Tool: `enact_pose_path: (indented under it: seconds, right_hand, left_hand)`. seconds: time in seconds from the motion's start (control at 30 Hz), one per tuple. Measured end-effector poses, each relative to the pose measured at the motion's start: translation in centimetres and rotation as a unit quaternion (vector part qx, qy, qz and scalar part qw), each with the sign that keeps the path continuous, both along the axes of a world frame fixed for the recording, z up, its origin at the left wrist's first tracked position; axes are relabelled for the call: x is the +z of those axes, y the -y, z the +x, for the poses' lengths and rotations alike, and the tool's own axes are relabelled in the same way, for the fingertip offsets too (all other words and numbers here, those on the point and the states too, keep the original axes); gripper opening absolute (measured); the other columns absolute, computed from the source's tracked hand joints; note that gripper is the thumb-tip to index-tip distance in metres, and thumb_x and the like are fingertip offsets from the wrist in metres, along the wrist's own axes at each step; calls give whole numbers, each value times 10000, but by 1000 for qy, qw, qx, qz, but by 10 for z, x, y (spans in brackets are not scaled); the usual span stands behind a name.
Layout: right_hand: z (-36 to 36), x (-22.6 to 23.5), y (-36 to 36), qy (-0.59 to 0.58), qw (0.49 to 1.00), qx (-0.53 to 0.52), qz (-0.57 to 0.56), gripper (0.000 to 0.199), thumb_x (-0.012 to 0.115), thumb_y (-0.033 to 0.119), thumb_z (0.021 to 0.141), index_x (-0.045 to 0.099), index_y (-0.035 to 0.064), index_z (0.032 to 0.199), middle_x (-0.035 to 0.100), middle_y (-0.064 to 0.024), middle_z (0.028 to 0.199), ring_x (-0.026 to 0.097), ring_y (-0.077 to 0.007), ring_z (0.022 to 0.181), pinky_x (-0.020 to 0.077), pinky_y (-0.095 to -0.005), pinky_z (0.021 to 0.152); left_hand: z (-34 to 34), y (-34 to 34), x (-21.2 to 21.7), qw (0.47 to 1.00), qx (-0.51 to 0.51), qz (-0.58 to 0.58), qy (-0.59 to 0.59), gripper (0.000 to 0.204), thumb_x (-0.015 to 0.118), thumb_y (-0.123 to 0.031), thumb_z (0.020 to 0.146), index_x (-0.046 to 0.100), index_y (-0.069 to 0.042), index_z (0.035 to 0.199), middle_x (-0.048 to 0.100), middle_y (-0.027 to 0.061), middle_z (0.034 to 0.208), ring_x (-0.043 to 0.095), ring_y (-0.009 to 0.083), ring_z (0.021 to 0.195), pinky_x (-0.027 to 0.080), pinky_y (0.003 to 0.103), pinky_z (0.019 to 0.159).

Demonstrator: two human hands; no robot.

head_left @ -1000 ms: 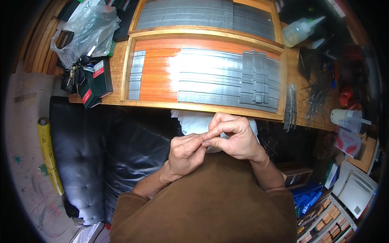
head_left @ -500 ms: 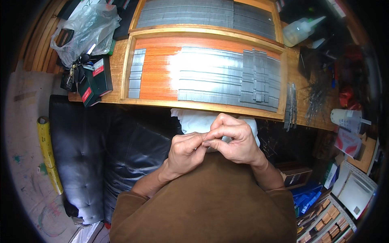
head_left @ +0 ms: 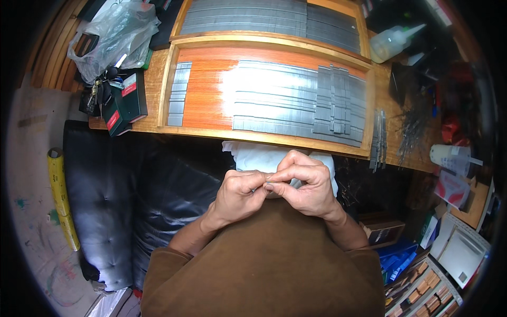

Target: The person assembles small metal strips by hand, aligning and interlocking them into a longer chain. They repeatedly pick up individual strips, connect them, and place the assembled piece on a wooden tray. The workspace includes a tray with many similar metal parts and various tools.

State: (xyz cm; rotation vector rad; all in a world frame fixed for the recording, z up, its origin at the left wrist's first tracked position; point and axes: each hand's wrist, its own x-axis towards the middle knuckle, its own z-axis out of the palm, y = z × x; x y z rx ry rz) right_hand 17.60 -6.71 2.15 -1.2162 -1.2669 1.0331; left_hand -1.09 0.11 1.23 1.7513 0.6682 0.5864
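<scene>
My left hand [head_left: 240, 196] and my right hand [head_left: 305, 182] meet in front of my chest, thumbs and forefingers pinched together at their tips. Whatever lies between those fingertips is too small and too covered to name. Beneath and behind the hands a white cloth [head_left: 253, 157] spreads over my lap. Just beyond it, on the wooden table, a shallow wooden tray [head_left: 264, 141] with an orange base holds rows of thin grey strips [head_left: 274, 100]. Several of these strips are stacked crosswise toward the tray's right side.
Behind stands a second tray of dark strips [head_left: 243, 18]. Loose strips [head_left: 378, 140] overhang the table's front edge at right, near a squeeze bottle [head_left: 388, 45]. At left are a plastic bag [head_left: 116, 34], dark boxes [head_left: 127, 103], a black cushioned seat [head_left: 100, 201] and a yellow roll [head_left: 62, 198].
Both hands keep nearly the same pinched pose, with a slight shift of the left hand's fingers. The whole view has moved a little.
</scene>
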Motion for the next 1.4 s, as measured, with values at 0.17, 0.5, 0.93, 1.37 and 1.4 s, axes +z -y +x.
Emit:
enact_pose_path:
  seconds: [0.17, 0.5, 0.93, 1.37, 1.4]
  right_hand:
    - [-1, 2, 0, 6, 1000, -4, 1, 137, 868, -39, 813, 799, -9, 928, 671, -53, 850, 647, -127, 744, 514, -263, 618]
    - [-3, -2, 1, 9, 1000, -28, 8, 164, 910, -44, 753, 795, 12, 857, 691, -53, 806, 646, -121, 718, 509, -255, 623]
    - [-4, 0, 1, 10, 999, -32, 4, 170, 914, -42, 742, 791, 17, 842, 687, -53, 796, 635, -127, 709, 502, -267, 625]
    - [5, -5, 28, 41, 981, -38, -185, 375, 882, 173, 880, 630, -14, 1086, 708, -100, 1017, 722, -224, 943, 582, -324, 780]
    - [4, -16, 33, 7, 981, -28, -189, 287, 851, 107, 900, 609, -10, 1004, 725, -111, 997, 750, -225, 961, 605, -330, 823]
  left_hand:
    - [-2, -3, -4, 1000, -17, -9, 11, 130, 710, 78, 854, 774, 41, 962, 772, 203, 854, 781, 323, 743, 606, 356, 646]
    - [-2, -10, 2, 999, -46, 0, 4, 207, 696, 85, 862, 782, 29, 1042, 778, 197, 887, 782, 335, 793, 609, 361, 693]
    - [-2, -10, 0, 999, -47, 10, 14, 235, 683, 101, 847, 781, 30, 1049, 770, 190, 872, 776, 328, 789, 602, 359, 689]
    - [6, -6, -1, 966, 109, -225, 66, 117, 751, -30, 980, 764, 74, 1033, 797, 110, 889, 740, 115, 854, 608, 276, 775]
    - [5, -5, -4, 952, 118, -272, 75, 120, 730, -19, 999, 748, 87, 1052, 796, 120, 960, 746, 151, 915, 614, 300, 834]
